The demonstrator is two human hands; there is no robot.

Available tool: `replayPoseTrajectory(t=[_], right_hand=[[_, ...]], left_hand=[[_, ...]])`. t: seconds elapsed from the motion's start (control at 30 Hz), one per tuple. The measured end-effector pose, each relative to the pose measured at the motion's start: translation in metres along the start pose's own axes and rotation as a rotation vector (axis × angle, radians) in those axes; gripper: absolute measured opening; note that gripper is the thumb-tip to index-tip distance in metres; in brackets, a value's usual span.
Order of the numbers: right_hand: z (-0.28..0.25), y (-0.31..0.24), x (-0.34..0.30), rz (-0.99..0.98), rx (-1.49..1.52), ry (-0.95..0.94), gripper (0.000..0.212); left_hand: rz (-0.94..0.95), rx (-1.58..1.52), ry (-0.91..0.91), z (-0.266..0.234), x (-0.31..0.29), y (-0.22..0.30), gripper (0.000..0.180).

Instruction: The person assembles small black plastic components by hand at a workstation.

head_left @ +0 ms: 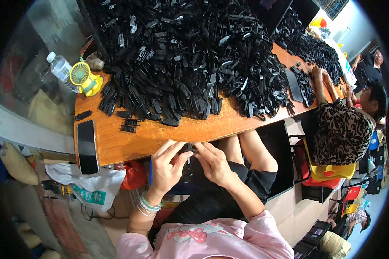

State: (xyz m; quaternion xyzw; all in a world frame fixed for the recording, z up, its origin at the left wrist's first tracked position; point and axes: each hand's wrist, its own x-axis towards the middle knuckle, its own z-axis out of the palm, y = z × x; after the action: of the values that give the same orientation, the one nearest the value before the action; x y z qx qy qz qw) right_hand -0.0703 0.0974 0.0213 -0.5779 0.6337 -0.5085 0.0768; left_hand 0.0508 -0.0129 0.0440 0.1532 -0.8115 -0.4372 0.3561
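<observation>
Just off the front edge of the wooden table (151, 137), my two hands meet over my lap. A small black plastic part (188, 148) is pinched between them, mostly covered by the fingers, so its exact kind does not show. My left hand (165, 167) grips it with thumb and forefinger, a beaded bracelet and a bangle on that wrist. My right hand (215, 165) closes on the part's right side. Beyond them rises a big heap of similar black plastic pieces (173, 64), narrow and clip-like. Several single pieces (129, 125) lie at the heap's near left.
A phone (87, 146) lies at the table's left end, near a yellow-green toy-shaped fan (82, 77) and a clear bottle (60, 68). Farther right are a dark flat device (293, 85) and a seated co-worker (341, 129). White bags (90, 183) sit below the table's left end.
</observation>
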Motion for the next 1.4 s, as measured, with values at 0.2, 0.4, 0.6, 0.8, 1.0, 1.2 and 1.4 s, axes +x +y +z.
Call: replayPoseTrajectory(t=[0.2, 0.4, 0.6, 0.8, 1.0, 1.2, 1.4], right_hand=[[0.007, -0.014, -0.003, 0.063, -0.063, -0.050, 0.043], [0.011, -0.007, -0.016, 0.307, 0.423, 0.057, 0.017], [0.008, 0.005, -0.025, 0.478, 0.469, -0.062, 0.014], [-0.003, 0.034, -0.013, 0.332, 0.023, 0.057, 0.008], [-0.035, 0.073, 0.047, 0.202, -0.607, 0.271, 0.029], [-0.044, 0.090, 0.045, 0.107, -0.807, 0.156, 0.026], [-0.041, 0.075, 0.026, 0.114, -0.673, 0.205, 0.023]], left_hand=[[-0.287, -0.243, 0.096, 0.012, -0.019, -0.008, 0.021], [-0.391, -0.453, 0.016, 0.002, -0.031, -0.011, 0.022], [-0.126, -0.075, -0.103, -0.005, -0.029, -0.024, 0.021], [0.155, 0.504, 0.077, -0.004, 0.013, -0.055, 0.017], [0.173, 0.763, -0.034, -0.002, 0.035, -0.081, 0.026], [0.203, 0.574, 0.145, -0.004, 0.027, -0.073, 0.018], [-0.483, -0.480, 0.138, 0.004, 0.012, -0.051, 0.016]])
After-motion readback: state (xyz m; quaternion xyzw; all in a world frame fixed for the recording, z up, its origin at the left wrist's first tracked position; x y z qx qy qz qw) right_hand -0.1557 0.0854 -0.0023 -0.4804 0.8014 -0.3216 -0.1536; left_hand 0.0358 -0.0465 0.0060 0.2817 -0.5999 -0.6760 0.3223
